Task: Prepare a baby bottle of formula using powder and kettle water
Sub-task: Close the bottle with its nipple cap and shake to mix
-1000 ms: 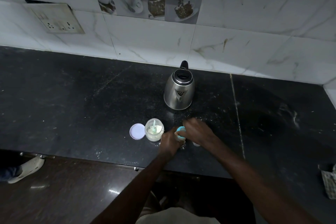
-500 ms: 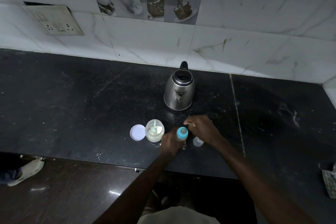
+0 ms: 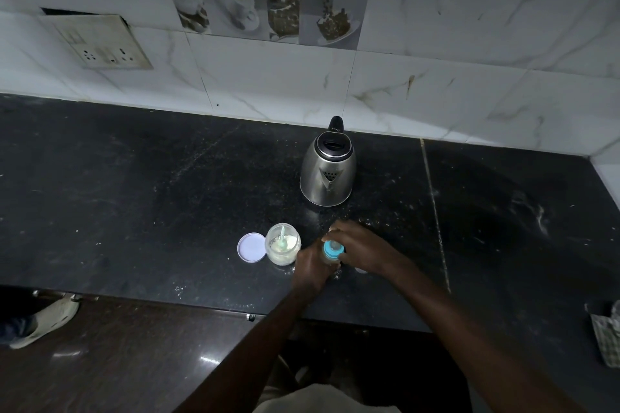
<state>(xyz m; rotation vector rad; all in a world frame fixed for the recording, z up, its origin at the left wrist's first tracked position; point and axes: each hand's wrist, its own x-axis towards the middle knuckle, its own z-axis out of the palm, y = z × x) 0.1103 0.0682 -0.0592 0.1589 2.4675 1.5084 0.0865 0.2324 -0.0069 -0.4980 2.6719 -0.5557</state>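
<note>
Nearest, off the countertop [image 3: 134,211]: a pale shoe [image 3: 43,318] on the floor, bottom left. A checked cloth [image 3: 607,335] sits at the counter's right end, cut by the frame.

Close to the front edge, approx mid-length, the baby bottle [image 3: 327,260] stands upright on the stone. L hand [image 3: 310,266] wraps round its body. R hand [image 3: 364,250] comes in from the right w/ fingers curled onto the far side of the blue collar [image 3: 335,252]; thumb hidden. A small clear cap [image 3: 361,270] peeks out under the R wrist, mostly covered.

Just left of the L hand: open glass jar [image 3: 282,253] of white powder w/ a pale scoop [image 3: 282,235] standing in it. Its lilac lid [image 3: 251,246] lies flat at the jar's left, rims about touching.

Further back, apart from the hands, the steel kettle [image 3: 328,174] stands lid shut, spout toward the front edge, black handle toward the wall.

Behind: marble-look wall tiles [image 3: 436,60], socket plate [image 3: 100,43] over the left end, coffee-picture tiles [image 3: 268,3] above the kettle.
</note>
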